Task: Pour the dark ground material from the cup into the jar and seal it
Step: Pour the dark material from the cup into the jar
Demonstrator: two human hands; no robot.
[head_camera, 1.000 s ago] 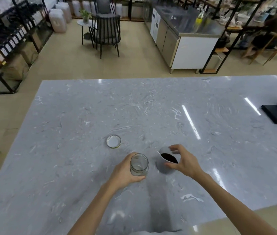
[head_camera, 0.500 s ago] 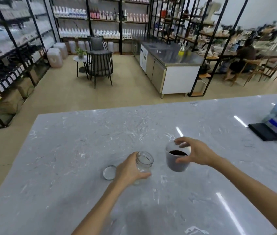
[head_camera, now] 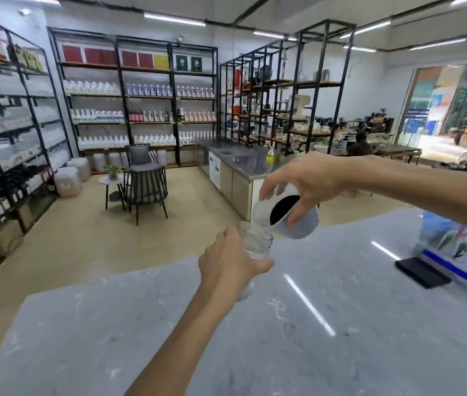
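Observation:
My left hand [head_camera: 230, 265] grips a clear glass jar [head_camera: 256, 242], lidless, lifted above the marble table [head_camera: 283, 338]. My right hand [head_camera: 303, 178] holds a grey cup [head_camera: 302, 224] from above, tilted to the left so its spout rests over the jar's mouth. Dark ground material [head_camera: 283, 208] shows inside the tilted cup. No dark material is visible in the jar. The jar's lid is out of view.
A black flat device [head_camera: 422, 272] and a blue printed bag [head_camera: 455, 241] sit at the table's right side. Beyond the table are a steel counter [head_camera: 235, 164], a black chair [head_camera: 145, 185] and shelving racks with bottles.
Both hands rose with the jar and the cup. The cup has tipped left onto the jar's mouth. The camera has tilted up, and the lid has dropped out of sight.

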